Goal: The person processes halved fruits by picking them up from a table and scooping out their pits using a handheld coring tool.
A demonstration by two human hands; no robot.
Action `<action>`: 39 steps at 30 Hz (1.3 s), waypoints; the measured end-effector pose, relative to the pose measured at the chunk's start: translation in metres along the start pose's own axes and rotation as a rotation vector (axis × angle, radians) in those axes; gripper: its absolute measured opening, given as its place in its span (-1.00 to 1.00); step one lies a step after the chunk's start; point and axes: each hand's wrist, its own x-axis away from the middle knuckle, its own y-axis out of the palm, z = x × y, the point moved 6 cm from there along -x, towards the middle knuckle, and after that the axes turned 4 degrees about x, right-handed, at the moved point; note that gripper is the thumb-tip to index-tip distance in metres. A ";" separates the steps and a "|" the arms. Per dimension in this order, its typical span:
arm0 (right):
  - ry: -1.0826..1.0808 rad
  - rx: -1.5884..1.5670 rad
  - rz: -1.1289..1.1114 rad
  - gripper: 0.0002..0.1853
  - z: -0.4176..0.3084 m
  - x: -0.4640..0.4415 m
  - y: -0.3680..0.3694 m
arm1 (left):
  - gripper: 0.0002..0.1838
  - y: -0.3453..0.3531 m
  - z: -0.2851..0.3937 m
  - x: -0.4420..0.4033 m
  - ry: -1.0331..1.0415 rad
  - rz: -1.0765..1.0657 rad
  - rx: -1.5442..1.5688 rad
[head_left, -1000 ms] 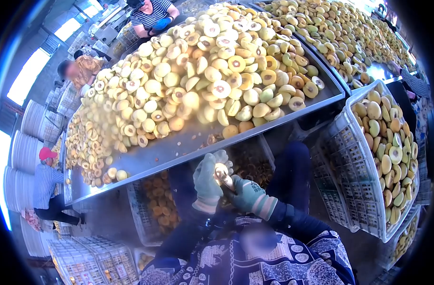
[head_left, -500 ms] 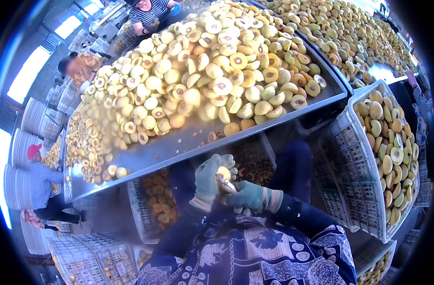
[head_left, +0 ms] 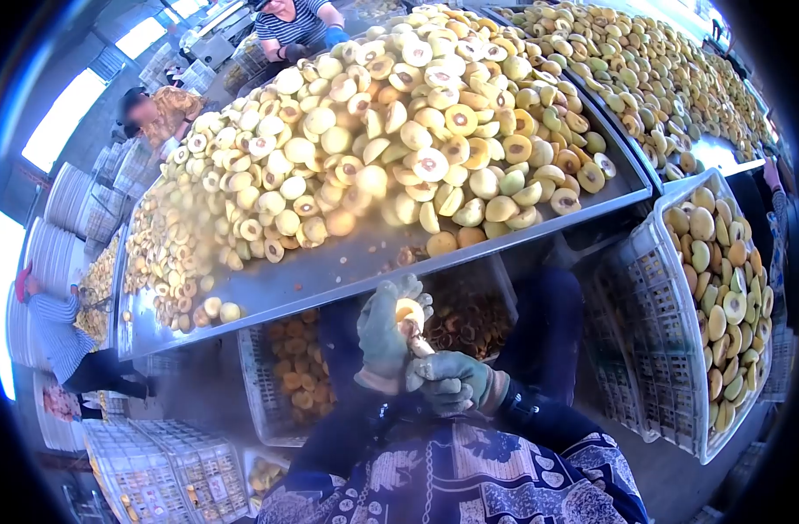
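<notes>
My left hand (head_left: pixel 380 336), in a grey-green glove, is wrapped around a yellow peach half (head_left: pixel 408 308) above my lap. My right hand (head_left: pixel 457 382), gloved alike, grips a small hand tool (head_left: pixel 420 346) with a pale shaft. The tool's upper end meets the fruit, partly hidden by blur and the left fingers, so its exact tip shape is unclear. Beyond both hands rises a big heap of peach halves (head_left: pixel 338 144), several with a brown pit or hollow showing.
The metal table's edge (head_left: pixel 329 291) runs just past my hands. Below sit a crate of fruit pieces (head_left: pixel 299 367) and dark scraps (head_left: pixel 465 323). A full plastic crate (head_left: pixel 653 323) stands at right. Several people work at the far side and left; stacked crates (head_left: pixel 168 472) stand lower left.
My right hand has shifted slightly down and left, and the tool now sits more upright against the peach half. The view has tilted a little; the person at left has moved outward.
</notes>
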 end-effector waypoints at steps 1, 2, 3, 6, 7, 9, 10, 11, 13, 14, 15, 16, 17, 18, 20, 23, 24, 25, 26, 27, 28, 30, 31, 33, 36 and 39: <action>0.007 0.048 0.010 -0.73 -0.001 0.000 0.002 | -0.57 -0.009 0.006 -0.004 0.046 -0.019 -0.017; 0.015 0.093 0.019 -0.74 -0.001 0.000 0.002 | -0.57 -0.020 0.012 -0.010 0.091 -0.035 -0.034; -0.003 0.124 -0.036 -0.76 -0.005 0.002 0.001 | -0.60 -0.042 0.020 -0.025 0.106 0.035 0.081; -0.041 0.406 0.362 -0.77 -0.022 0.002 -0.025 | -0.72 -0.102 0.082 -0.037 0.257 0.282 -0.099; -0.058 0.479 0.496 -0.77 -0.026 0.001 -0.045 | -0.73 -0.149 0.090 -0.056 0.260 0.250 -0.232; -0.090 0.391 0.706 -0.77 -0.035 0.002 -0.071 | -0.80 -0.179 0.129 -0.068 0.363 0.220 -1.059; -0.115 0.452 0.721 -0.78 -0.043 -0.001 -0.075 | -0.79 -0.164 0.139 -0.068 0.424 0.221 -1.231; -0.137 0.516 0.733 -0.78 -0.050 -0.004 -0.082 | -0.78 -0.147 0.148 -0.070 0.485 0.228 -1.402; -0.128 0.508 0.836 -0.79 -0.061 -0.012 -0.087 | -0.71 -0.127 0.149 -0.092 0.666 0.156 -1.460; -0.151 0.540 0.839 -0.79 -0.065 -0.016 -0.088 | -0.67 -0.118 0.140 -0.110 0.670 0.066 -1.496; -0.178 0.571 0.844 -0.79 -0.067 -0.019 -0.091 | -0.62 -0.108 0.129 -0.130 0.673 -0.028 -1.530; -0.206 0.600 0.851 -0.79 -0.068 -0.019 -0.095 | -0.57 -0.098 0.117 -0.151 0.725 -0.071 -1.647; -0.198 0.666 0.837 -0.79 -0.069 -0.018 -0.100 | -0.51 -0.085 0.106 -0.170 0.776 -0.119 -1.761; -0.192 0.732 0.823 -0.80 -0.069 -0.017 -0.105 | -0.34 -0.069 0.099 -0.182 0.521 -0.176 -1.861; -0.197 0.546 0.903 -0.80 -0.065 -0.010 -0.094 | -0.29 -0.061 0.075 -0.209 0.569 -0.172 -2.186; -0.184 0.367 0.849 -0.82 -0.059 -0.007 -0.101 | -0.32 -0.049 0.073 -0.214 0.324 -0.081 -2.202; -0.191 0.367 0.854 -0.79 -0.054 -0.006 -0.108 | -0.34 -0.050 0.070 -0.218 0.302 -0.092 -2.191; -0.185 0.372 0.888 -0.84 -0.052 -0.009 -0.104 | -0.35 -0.053 0.067 -0.220 0.278 -0.099 -2.178; -0.180 0.381 0.920 -0.88 -0.053 -0.014 -0.093 | -0.37 -0.051 0.067 -0.219 0.258 -0.102 -2.164; -0.178 0.393 0.950 -0.90 -0.056 -0.017 -0.084 | -0.38 -0.047 0.066 -0.214 0.223 -0.161 -2.180; -0.157 0.532 0.918 -0.90 -0.061 -0.018 -0.074 | -0.38 -0.051 0.062 -0.211 0.223 -0.164 -2.120; -0.141 0.717 0.877 -0.88 -0.065 -0.020 -0.061 | -0.38 -0.063 0.050 -0.200 0.224 -0.179 -2.004; -0.144 0.767 0.872 -0.88 -0.066 -0.021 -0.058 | -0.38 -0.053 0.057 -0.191 0.102 -0.192 -1.897; -0.195 0.699 0.927 -0.87 -0.064 -0.023 -0.059 | -0.38 -0.067 0.052 -0.186 0.286 -0.172 -1.669; -0.266 0.605 0.836 -0.85 -0.067 -0.028 -0.031 | -0.40 -0.084 0.046 -0.176 0.203 -0.178 -1.089; -0.342 0.800 0.845 -0.84 -0.076 -0.035 -0.014 | -0.58 -0.067 0.041 -0.138 -0.164 -0.270 -0.307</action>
